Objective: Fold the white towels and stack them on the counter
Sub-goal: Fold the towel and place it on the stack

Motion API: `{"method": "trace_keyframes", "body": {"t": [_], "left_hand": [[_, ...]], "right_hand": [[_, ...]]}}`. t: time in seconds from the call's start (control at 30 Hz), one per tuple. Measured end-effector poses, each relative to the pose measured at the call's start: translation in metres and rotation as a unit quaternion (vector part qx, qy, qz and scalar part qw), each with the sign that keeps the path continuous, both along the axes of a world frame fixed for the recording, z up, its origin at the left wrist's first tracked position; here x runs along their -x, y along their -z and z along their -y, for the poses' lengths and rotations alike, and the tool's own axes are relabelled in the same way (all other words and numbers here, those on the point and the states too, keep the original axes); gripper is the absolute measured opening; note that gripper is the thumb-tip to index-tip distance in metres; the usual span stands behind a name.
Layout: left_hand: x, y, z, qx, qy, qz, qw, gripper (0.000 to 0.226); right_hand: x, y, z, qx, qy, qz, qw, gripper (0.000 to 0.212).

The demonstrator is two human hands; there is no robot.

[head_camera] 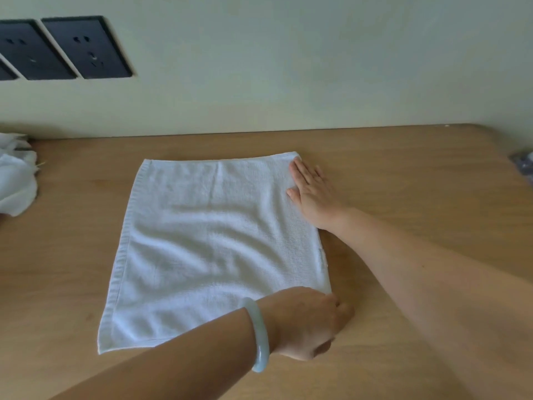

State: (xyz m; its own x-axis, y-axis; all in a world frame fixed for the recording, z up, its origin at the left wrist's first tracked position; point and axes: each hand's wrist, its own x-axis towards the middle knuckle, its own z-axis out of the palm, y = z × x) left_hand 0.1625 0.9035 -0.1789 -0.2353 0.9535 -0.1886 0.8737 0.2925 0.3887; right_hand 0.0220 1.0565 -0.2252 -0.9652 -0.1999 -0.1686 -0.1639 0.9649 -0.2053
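This is an indoor room, like one in a home or a hotel; which of the two cannot be told. A wood-grain worktop (403, 168) runs flush against a plain pale wall (288, 67). Dark sockets (86, 47) are set into the wall above it at the left. A white towel (216, 241) lies spread flat on the worktop. A heap (14, 180) of crumpled white cloth sits at the worktop's left edge.

Wooden counter (403, 168) set against wall, white towel (213, 241) spread flat at ctr, crumpled towels (14, 180) heaped at far L edge, well apart, dark obj (523, 166) cut off at R edge, not identifiable.
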Motion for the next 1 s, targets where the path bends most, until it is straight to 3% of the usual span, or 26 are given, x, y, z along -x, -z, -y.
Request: {"method": "trace_keyframes", "body": {"t": [0.1, 0.17, 0.27, 0.37, 0.47, 0.53, 0.67, 0.83, 1.0], "left_hand": [[-0.002, -0.014, 0.011, -0.047, -0.103, 0.06, 0.992, 0.037], [-0.004, -0.017, 0.034, -0.079, -0.167, 0.025, 0.982, 0.037], [-0.005, -0.006, 0.087, -0.041, -0.185, -0.013, 0.982, 0.042], [0.002, 0.002, 0.128, 0.002, -0.163, -0.066, 0.984, 0.043], [0.0, -0.003, 0.142, 0.013, -0.144, -0.111, 0.983, 0.028], [-0.012, -0.004, 0.142, 0.025, -0.125, -0.138, 0.982, 0.021], [-0.03, 0.011, 0.148, 0.03, -0.129, -0.184, 0.974, 0.03], [-0.031, 0.017, 0.148, 0.01, -0.129, -0.189, 0.973, 0.012], [-0.022, 0.014, 0.152, 0.017, -0.098, -0.132, 0.986, 0.015]], "right_hand": [[-0.002, -0.006, 0.003, -0.017, 0.015, -0.017, 1.0, 0.061], [-0.005, -0.009, 0.012, -0.013, 0.013, -0.085, 0.996, 0.061], [-0.009, -0.009, 0.04, 0.048, -0.076, -0.179, 0.98, 0.048], [-0.003, -0.009, 0.073, 0.077, -0.166, -0.121, 0.976, 0.044], [0.004, -0.008, 0.105, 0.087, -0.211, -0.08, 0.97, 0.048], [0.009, -0.007, 0.124, 0.082, -0.214, -0.075, 0.97, 0.049], [0.023, -0.006, 0.143, 0.052, -0.165, -0.052, 0.984, 0.052], [0.039, 0.001, 0.146, -0.006, -0.139, -0.027, 0.99, 0.058], [0.045, 0.001, 0.148, -0.024, -0.133, -0.046, 0.99, 0.06]]}}
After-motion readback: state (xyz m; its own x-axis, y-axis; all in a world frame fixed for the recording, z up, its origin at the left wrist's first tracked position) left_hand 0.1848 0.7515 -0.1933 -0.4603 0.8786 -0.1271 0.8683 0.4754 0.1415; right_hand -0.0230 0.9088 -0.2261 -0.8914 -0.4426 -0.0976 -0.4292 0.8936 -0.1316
